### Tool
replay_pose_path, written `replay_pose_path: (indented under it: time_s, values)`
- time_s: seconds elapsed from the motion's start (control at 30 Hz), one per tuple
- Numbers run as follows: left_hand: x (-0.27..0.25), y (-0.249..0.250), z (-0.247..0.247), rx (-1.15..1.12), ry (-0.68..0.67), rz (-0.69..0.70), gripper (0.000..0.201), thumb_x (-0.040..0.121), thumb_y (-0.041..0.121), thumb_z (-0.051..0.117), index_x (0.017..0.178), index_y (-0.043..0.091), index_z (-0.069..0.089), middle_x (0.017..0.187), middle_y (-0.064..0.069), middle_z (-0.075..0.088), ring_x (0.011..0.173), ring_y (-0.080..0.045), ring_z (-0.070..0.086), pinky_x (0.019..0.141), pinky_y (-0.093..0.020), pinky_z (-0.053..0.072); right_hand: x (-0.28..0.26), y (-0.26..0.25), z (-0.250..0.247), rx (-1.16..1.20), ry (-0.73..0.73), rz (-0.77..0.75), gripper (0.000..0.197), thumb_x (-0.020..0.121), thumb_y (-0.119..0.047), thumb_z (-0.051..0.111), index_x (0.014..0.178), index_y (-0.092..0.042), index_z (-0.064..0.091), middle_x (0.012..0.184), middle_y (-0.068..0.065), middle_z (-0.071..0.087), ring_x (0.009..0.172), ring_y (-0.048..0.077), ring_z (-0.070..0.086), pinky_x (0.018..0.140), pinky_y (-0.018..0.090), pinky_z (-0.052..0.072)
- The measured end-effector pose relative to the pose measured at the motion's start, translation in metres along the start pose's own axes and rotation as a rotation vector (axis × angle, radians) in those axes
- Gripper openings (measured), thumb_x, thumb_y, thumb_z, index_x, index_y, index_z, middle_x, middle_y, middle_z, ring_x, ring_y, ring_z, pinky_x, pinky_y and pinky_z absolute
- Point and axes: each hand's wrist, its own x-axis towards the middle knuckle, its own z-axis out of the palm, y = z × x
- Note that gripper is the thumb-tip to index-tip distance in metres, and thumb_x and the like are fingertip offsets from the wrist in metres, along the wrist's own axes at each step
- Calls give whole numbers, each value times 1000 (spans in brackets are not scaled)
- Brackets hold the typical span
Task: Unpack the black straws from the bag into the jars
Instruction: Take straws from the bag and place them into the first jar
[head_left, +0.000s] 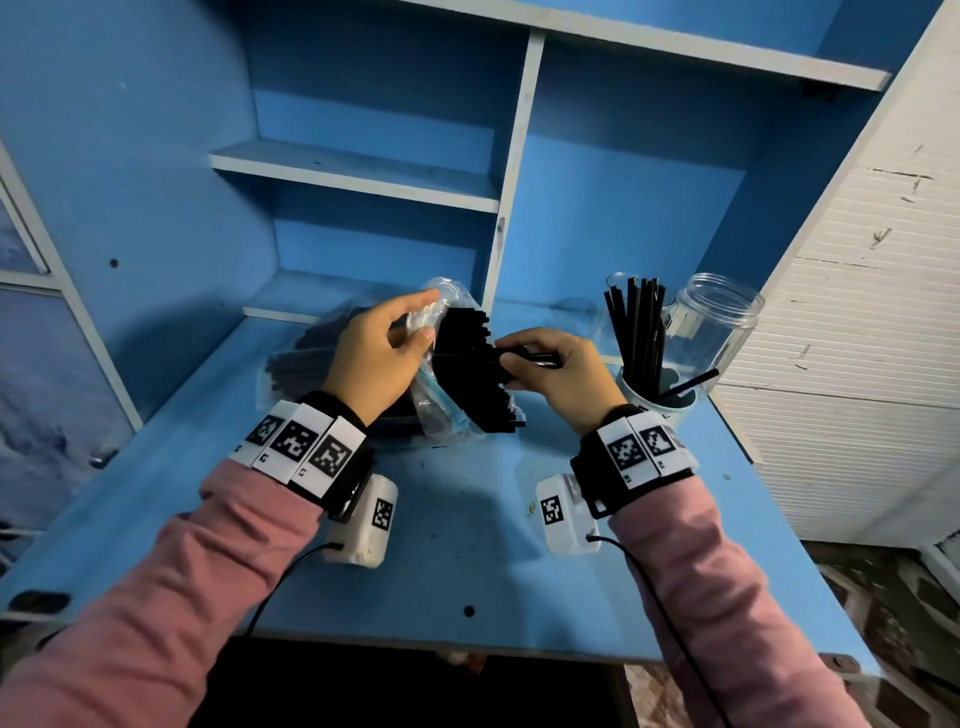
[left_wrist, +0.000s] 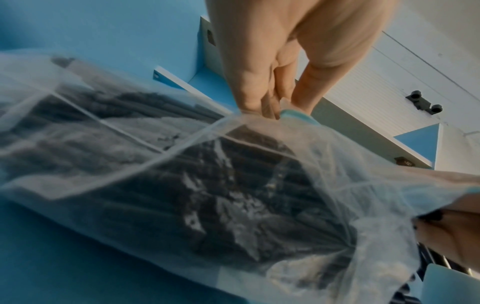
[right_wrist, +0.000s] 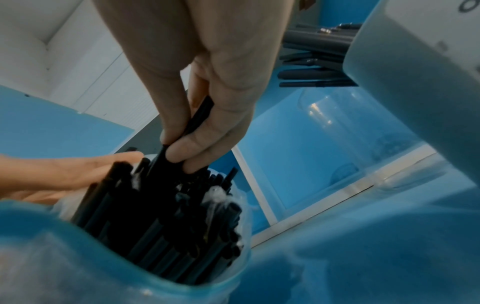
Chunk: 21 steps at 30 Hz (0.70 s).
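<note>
Left hand (head_left: 375, 358) pinches the clear bag's (left_wrist: 161, 174) mouth; right hand (head_left: 563, 374) pinches black straws (head_left: 470, 364) protruding between both hands.

A clear plastic bag (head_left: 441, 405) lies at mid-frame, its open mouth spilling a fan of black straws (head_left: 467, 364). At right, a white jar (head_left: 657, 402) holds upright straws, just beside a clear jar (head_left: 722, 332) lying tilted on its side.

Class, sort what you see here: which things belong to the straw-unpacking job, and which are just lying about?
Job:
bag
black straws
jar with straws
clear jar
left hand
right hand

Lying about:
second bag
shelves
</note>
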Motion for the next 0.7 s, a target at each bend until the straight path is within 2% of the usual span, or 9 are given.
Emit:
replay_pose_path:
  time_s: [0.07, 0.17, 0.2, 0.27, 0.37, 0.47, 0.6, 0.7]
  values:
    - [1, -1, -3, 2, 3, 3, 39, 93, 10, 59, 129, 24, 59, 121, 21, 54, 99, 22, 48, 83, 5, 34, -1, -3, -9, 11, 28, 14, 18, 86, 4, 64, 96, -10, 69, 84, 5, 68, 67, 8, 68, 69, 18, 56]
    - [1, -2, -5, 7, -14, -14, 39, 93, 11, 59, 129, 25, 59, 124, 18, 54, 114, 4, 50, 94, -12, 39, -4, -9, -27, 5, 75, 28, 16, 86, 3, 65, 96, -9, 69, 84, 5, 67, 67, 8, 67, 71, 19, 56]
    - [1, -2, -5, 8, -26, -21, 39, 92, 11, 60, 129, 25, 60, 125, 16, 55, 114, 0, 52, 95, -15, 41, -5, -11, -33, -3, 81, 30, 16, 86, 3, 64, 98, -7, 69, 84, 6, 67, 66, 8, 67, 71, 18, 56]
    - [1, -2, -1, 9, -50, -30, 40, 92, 10, 61, 128, 25, 60, 128, 11, 58, 110, -4, 58, 91, -15, 45, -7, -14, -41, -12, 86, 34, 18, 86, 4, 64, 102, -1, 68, 85, 8, 66, 66, 7, 66, 70, 17, 56]
    - [-1, -3, 5, 15, -62, -38, 40, 91, 9, 61, 128, 25, 60, 129, 8, 58, 107, -6, 59, 91, -18, 46, -9, -14, -44, -14, 70, 57, 18, 86, 4, 63, 104, 4, 66, 83, 9, 64, 67, 8, 65, 70, 19, 57]
    - [-1, -3, 8, 11, -50, -48, 39, 92, 9, 60, 126, 26, 61, 132, 6, 58, 112, -7, 56, 93, -19, 43, -13, -8, -38, 6, 43, 118, 12, 87, 2, 63, 98, -3, 66, 80, 7, 63, 67, 11, 65, 70, 22, 58]
    - [0, -3, 10, 19, -50, -45, 38, 92, 8, 60, 126, 25, 61, 130, 5, 59, 102, 0, 55, 82, -7, 40, -20, 2, -24, 137, 36, 206, 15, 89, -1, 62, 96, -13, 67, 94, 10, 64, 79, 18, 68, 70, 31, 60]
    - [-1, -4, 11, 15, -52, -42, 38, 92, 8, 60, 125, 25, 61, 130, 5, 60, 98, 3, 55, 79, -4, 39, -21, 4, -13, 258, 54, 241, 15, 89, 1, 61, 102, -5, 65, 101, 18, 61, 85, 24, 67, 70, 31, 60]
